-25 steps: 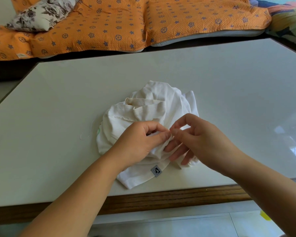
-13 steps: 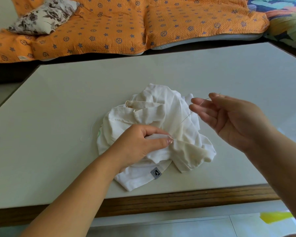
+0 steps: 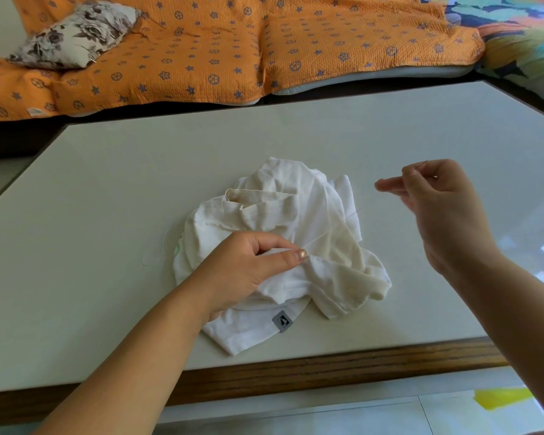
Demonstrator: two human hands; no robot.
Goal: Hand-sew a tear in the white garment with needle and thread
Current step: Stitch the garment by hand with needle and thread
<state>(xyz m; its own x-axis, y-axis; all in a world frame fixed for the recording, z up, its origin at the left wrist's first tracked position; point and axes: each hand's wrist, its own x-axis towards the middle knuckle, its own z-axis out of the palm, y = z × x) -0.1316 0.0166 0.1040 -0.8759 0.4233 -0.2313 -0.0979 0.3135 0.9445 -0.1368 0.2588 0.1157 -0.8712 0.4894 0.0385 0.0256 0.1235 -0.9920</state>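
1. At the left of the white-topped table with a brown wooden edge [image 3: 76, 215], a loose curl of pale thread [image 3: 161, 249] lies just beside the garment's left border. Neither hand touches it.
2. The left hand [image 3: 248, 271] rests on the crumpled white cotton garment [image 3: 296, 208]. Its thumb and forefinger are curled and pinch a raised fold near the middle of the heap. The tear cannot be made out and is probably inside that pinch.
3. The garment lies bunched on the table, towards the near edge, with a small grey square label [image 3: 282, 321] on its near hem.
4. A fine, taut sewing thread [image 3: 319, 239] runs from the pinched fold up and rightwards. It becomes too faint to follow before it reaches the other hand.
5. The right hand [image 3: 446, 215] is raised to the right of the garment, well apart from it. Thumb and forefinger clamp a thin metal needle [image 3: 424, 163], whose tip pokes out above them, and the other fingers stretch leftwards.
6. This looks like the pull-through of a stitch. The next move calls for drawing the thread snug without puckering the cloth. The needle then has to come back to the fold beside the left thumb and enter close to where it last came out, with the pinch holding the edges together.
7. No box, tin or other container shows in view.
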